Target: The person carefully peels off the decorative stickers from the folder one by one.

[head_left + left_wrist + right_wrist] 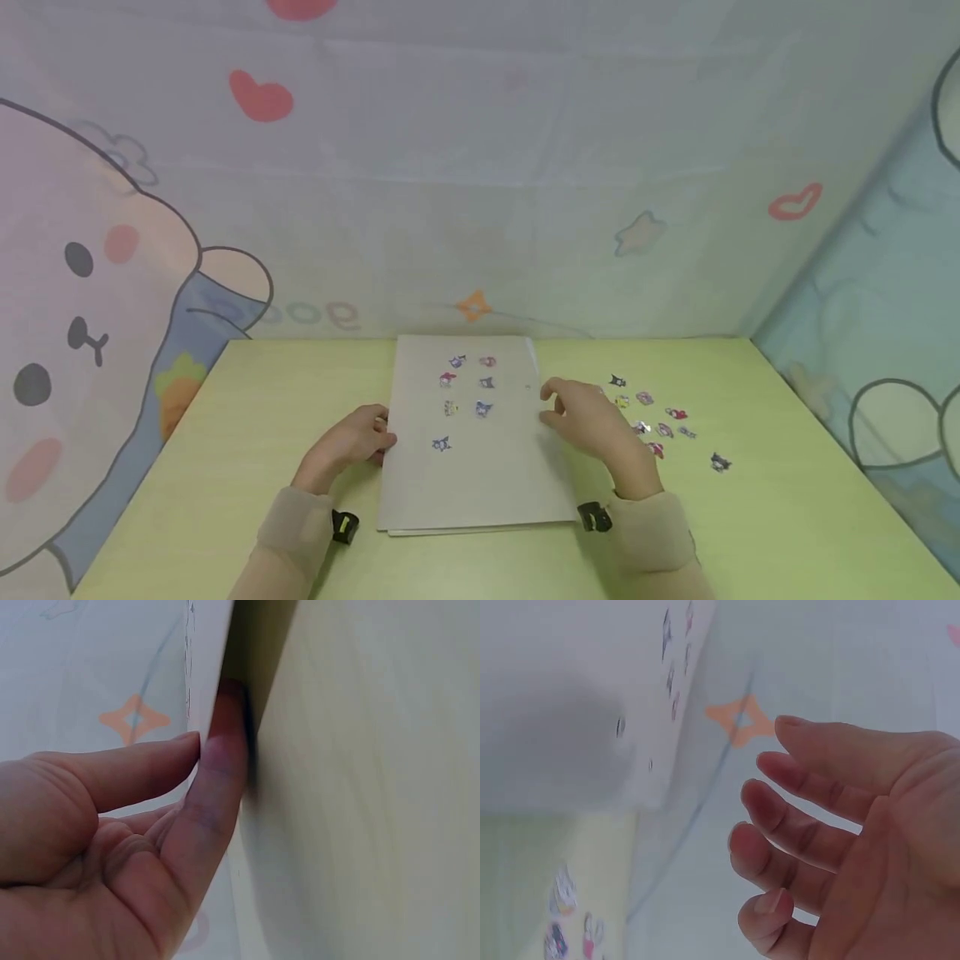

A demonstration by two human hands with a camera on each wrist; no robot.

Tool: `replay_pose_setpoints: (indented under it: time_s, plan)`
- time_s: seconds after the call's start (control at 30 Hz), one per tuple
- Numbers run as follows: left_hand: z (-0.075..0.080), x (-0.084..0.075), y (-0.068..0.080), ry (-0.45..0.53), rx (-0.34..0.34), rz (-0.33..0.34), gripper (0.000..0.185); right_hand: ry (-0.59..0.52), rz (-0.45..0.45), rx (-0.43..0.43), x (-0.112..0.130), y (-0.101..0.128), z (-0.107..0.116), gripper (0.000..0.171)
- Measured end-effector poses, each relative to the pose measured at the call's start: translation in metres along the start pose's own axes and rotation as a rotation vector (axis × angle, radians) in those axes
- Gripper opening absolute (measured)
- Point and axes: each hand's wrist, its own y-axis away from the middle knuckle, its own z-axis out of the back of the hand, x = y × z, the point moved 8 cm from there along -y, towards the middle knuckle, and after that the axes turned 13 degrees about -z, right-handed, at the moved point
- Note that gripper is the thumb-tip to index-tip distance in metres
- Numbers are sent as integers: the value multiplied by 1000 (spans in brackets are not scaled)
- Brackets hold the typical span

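My left hand pinches the left edge of a white paper sheet. In the left wrist view, the thumb lies on one face of the sheet and a finger reaches behind it, with that edge raised off the table. Several small cartoon stickers sit on the sheet's upper and left part, roughly in two columns. Beside its right edge hovers my right hand, fingers loosely bent. Nothing shows between its thumb and fingers in the right wrist view.
Several loose cartoon stickers are scattered on the pale yellow table, right of my right hand. More paper peeks out beneath the sheet's front edge. A patterned cloth hangs behind the table.
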Motion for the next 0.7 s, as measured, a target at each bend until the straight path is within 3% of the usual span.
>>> replay_pose_setpoints:
  time_s: [0.33,0.6,0.7]
  plan:
    - [0,0,-2,-21,0,-13,42,-91,37,47,48,2,-36,24]
    - [1,-1,-1,-17,0,-17,42,-159,99,27,72,-2,-61,18]
    - [0,-1,0,-8,-3,-18,38,-183,83,37,76,-4,-74,17]
